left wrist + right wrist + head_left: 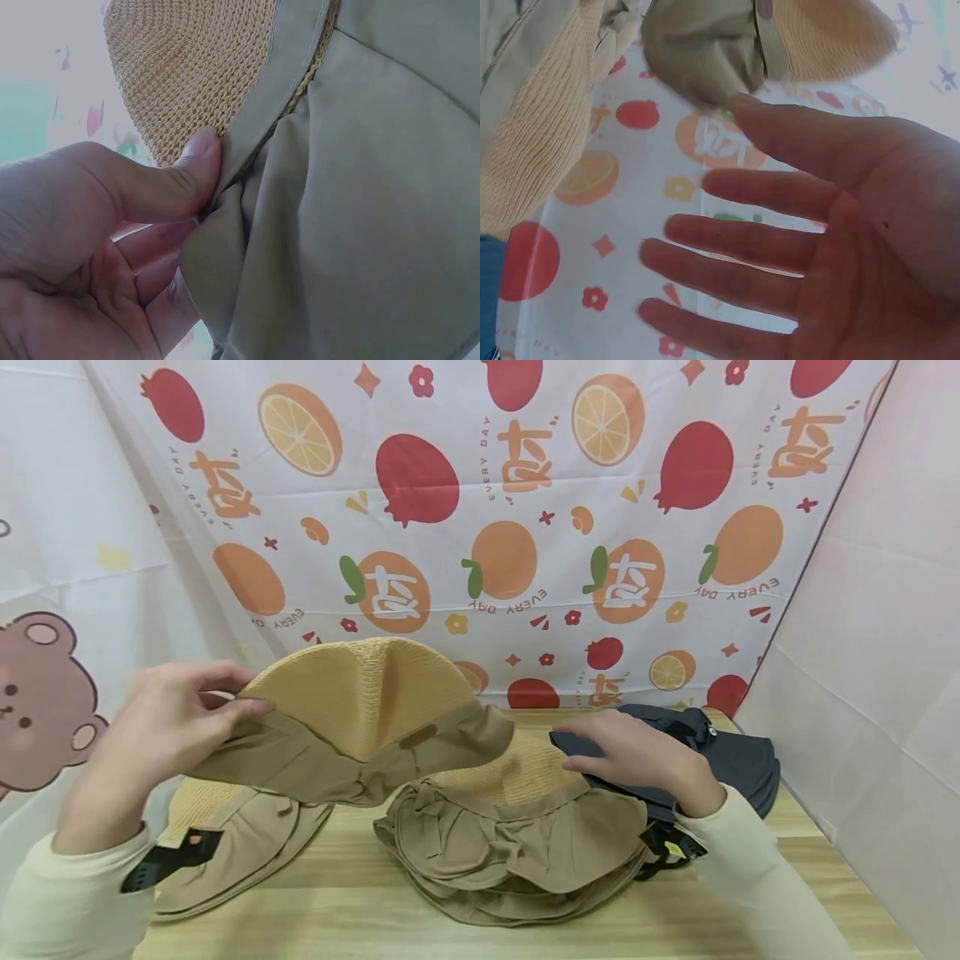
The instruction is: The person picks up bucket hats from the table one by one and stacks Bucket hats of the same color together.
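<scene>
My left hand [168, 727] pinches one end of a sun hat [360, 693] and holds it up above the table. Its crown is woven yellow straw, and its brim is soft khaki cloth. In the left wrist view the thumb [187, 169] presses where straw and cloth meet. My right hand [637, 752] has its fingers spread and holds nothing. It hovers beside a stack of similar khaki-brimmed hats [517, 835] at the middle of the table. The held hat's far end hangs over that stack's left part.
Another khaki and straw hat pile [247, 843] lies at the left, partly behind the left arm. Dark navy hats [738, 764] are stacked at the back right. A fruit-print curtain [480, 543] closes the rear of the wooden table [337, 902]; a pale wall stands right.
</scene>
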{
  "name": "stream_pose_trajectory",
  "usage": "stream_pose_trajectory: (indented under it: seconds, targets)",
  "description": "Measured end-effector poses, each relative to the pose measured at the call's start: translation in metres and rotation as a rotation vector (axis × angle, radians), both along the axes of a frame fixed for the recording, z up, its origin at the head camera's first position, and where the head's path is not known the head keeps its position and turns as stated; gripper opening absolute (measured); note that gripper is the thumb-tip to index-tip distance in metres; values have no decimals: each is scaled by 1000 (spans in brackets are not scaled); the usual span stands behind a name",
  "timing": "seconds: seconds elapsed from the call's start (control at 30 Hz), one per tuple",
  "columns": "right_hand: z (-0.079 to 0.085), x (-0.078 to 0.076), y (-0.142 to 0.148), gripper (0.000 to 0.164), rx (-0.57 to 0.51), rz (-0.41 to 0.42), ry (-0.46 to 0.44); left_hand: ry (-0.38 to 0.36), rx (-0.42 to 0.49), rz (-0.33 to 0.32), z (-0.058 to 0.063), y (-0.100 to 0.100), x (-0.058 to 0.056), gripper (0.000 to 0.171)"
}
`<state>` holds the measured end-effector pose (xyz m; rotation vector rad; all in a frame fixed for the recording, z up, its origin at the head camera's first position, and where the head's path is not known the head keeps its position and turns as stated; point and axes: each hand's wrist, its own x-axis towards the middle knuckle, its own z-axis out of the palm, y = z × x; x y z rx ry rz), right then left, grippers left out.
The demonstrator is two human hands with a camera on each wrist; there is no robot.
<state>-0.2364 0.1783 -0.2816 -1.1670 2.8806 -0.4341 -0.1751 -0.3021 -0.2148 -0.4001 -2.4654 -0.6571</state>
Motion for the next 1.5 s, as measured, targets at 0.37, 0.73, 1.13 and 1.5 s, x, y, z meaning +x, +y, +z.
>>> stream_pose_trajectory:
  seconds: [0.37, 0.73, 1.13, 1.5]
  targets:
    - [14, -3, -32, 34, -86, 33, 79, -47, 16, -188, -4, 56, -12, 16]
    - [12, -7, -27, 7, -186, 71, 213, -137, -67, -210, -10, 72, -21, 15]
    - [12, -9, -10, 18, -311, 43, 240, -253, -146, -382, -34, 64, -39, 23]
    - [18, -12, 0, 15, -251, -24, 185, -161, -350, -412, -39, 62, -47, 48]
